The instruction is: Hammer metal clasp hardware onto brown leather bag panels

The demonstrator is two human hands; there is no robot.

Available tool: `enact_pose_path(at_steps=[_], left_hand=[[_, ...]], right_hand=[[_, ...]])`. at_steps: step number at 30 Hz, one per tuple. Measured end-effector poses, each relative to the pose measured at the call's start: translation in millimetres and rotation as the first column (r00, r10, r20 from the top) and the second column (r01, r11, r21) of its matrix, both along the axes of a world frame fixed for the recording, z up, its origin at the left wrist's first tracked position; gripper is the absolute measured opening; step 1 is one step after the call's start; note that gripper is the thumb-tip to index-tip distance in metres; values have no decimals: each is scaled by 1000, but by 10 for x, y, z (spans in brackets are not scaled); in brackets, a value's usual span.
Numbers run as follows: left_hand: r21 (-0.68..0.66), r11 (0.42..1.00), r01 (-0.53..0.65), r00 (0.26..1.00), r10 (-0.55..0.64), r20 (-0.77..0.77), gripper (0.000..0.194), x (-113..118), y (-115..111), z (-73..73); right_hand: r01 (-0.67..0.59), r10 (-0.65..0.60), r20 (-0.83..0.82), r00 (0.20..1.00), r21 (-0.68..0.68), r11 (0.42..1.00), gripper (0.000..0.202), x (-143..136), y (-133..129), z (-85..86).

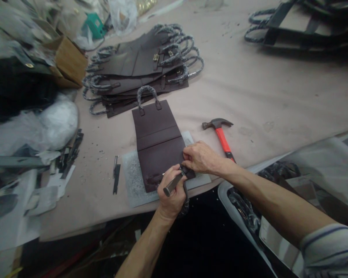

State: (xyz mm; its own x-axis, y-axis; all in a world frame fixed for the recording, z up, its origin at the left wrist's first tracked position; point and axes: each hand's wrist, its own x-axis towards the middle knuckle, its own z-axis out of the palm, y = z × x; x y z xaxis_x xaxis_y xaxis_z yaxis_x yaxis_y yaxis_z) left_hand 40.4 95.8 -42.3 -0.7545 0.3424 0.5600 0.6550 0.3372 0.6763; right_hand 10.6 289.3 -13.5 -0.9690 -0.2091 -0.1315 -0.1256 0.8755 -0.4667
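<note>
The left hand (171, 197) grips a metal punch (172, 184), its lower end slanting toward the right hand (201, 156), whose fingers are bunched closed, any pinched item hidden. Both touch the dark panel's (159, 137) near right corner; its long axis runs from the desk's (249, 116) near edge, leaning far-left.

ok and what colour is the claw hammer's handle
The claw hammer's handle is bright red-orange with black near its end; it shows best in the head view.
</note>
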Motion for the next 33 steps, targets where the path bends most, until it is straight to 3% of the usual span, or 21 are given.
enact_pose_path(at_steps=[12, 15, 17, 19, 21, 23, 26, 28, 31, 33], left_hand=[[-20, 999, 34, 999, -34, 22, 6, -74, -7, 8], [-39, 998, 50, 999, -49, 3, 6, -87, -13, 12], [-43, 998, 53, 999, -53, -3, 7, -96, -16, 7], [-40, 997, 63, 998, -63, -1, 7, -105, -18, -3], [-37, 996, 85, 996, -85, -2, 8, -118, -19, -12], [-42, 995, 95, 995, -96, -9, 9, -134, -20, -17], [-77, 992, 98, 995, -99, -19, 8, -166, -21, -11], [-107, 987, 117, 993, -119, -14, 7, -185, -19, 2], [-103, 986, 134, 991, -134, 9, 8, -205, -8, 27], [-97, 985, 141, 990, -138, 29, 9, -212, 4, 41]], right_hand=[[23, -23, -20, 1000, -23, 999, 10, 29, 7, -2], [76, -75, 15, 997, -153, 985, 7, 36, 51, 6], [164, -154, 57, 986, -322, 933, 11, 61, 84, -17], [253, -243, 83, 966, -480, 840, 11, 116, 100, -63], [318, -344, 64, 937, -564, 762, 8, 204, 94, -118], [377, -451, 18, 892, -582, 721, 8, 315, 84, -166], [468, -585, -63, 808, -534, 704, 13, 491, 122, -199], [516, -628, -169, 760, -430, 741, 17, 598, 199, -194], [602, -617, -300, 728, -150, 784, 21, 726, 340, -170], [642, -607, -276, 745, 48, 766, 28, 774, 418, -159]])
